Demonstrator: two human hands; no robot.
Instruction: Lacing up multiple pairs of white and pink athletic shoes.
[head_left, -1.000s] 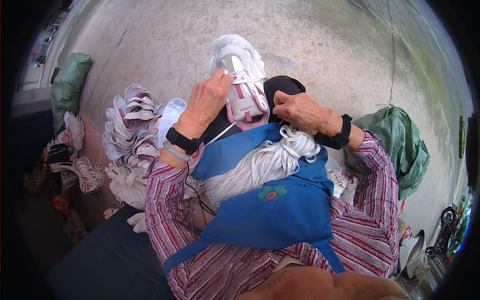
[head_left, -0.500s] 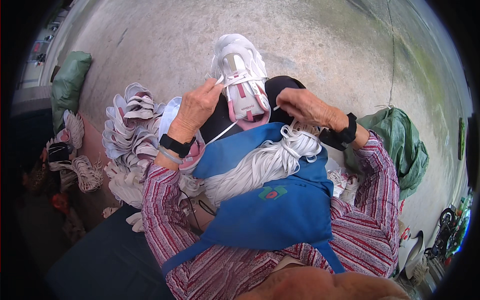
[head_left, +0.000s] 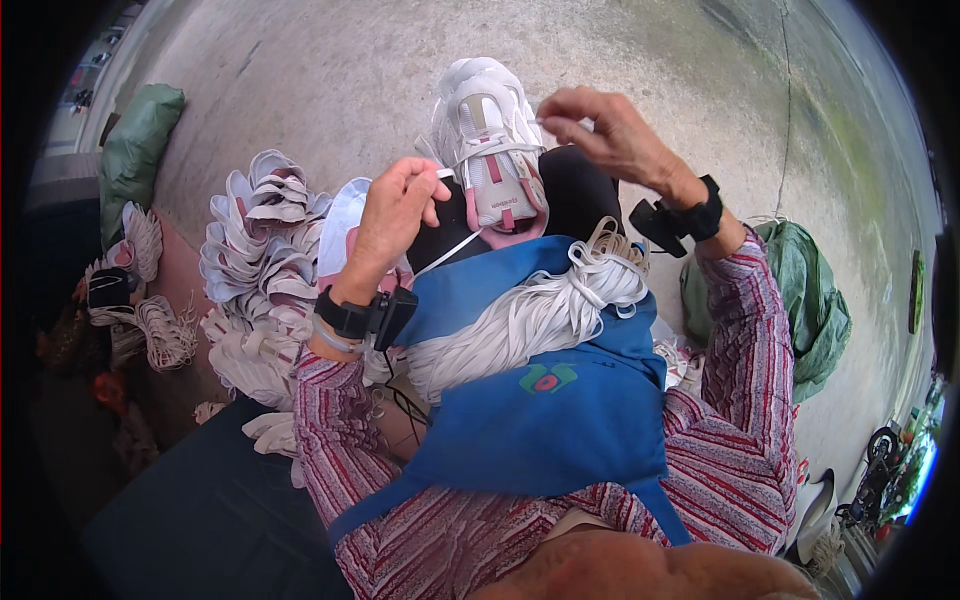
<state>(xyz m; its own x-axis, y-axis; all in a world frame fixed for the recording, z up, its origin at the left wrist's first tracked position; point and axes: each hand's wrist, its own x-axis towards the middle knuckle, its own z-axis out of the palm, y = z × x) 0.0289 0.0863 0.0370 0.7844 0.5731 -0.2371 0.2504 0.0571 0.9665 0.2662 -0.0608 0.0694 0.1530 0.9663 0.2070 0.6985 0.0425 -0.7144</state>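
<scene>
A white and pink sneaker [head_left: 492, 180] rests on my dark-trousered lap, toe pointing away. White lacing crosses its tongue. My left hand [head_left: 398, 215], beside the shoe's left edge, pinches a white shoelace [head_left: 444, 173] between thumb and fingers. Above the right edge of the shoe, my right hand [head_left: 610, 140] is closed in a pinch on a lace end, mostly hidden by the fingers. A thick bundle of white laces [head_left: 530, 330] lies across my blue apron [head_left: 540, 440]. One loose strand runs from the shoe's opening toward my left wrist.
Stacked white and pink shoe uppers [head_left: 270, 250] are piled at my left. A green sack [head_left: 142, 140] stands farther left, another green sack [head_left: 800, 310] at my right. More lace bundles [head_left: 165, 335] lie at the far left, by a dark blue surface [head_left: 210, 510].
My right hand has moved forward and up, from the shoe's opening to beside its toe half. The left hand has shifted slightly back toward me, and the shoe has tilted a little.
</scene>
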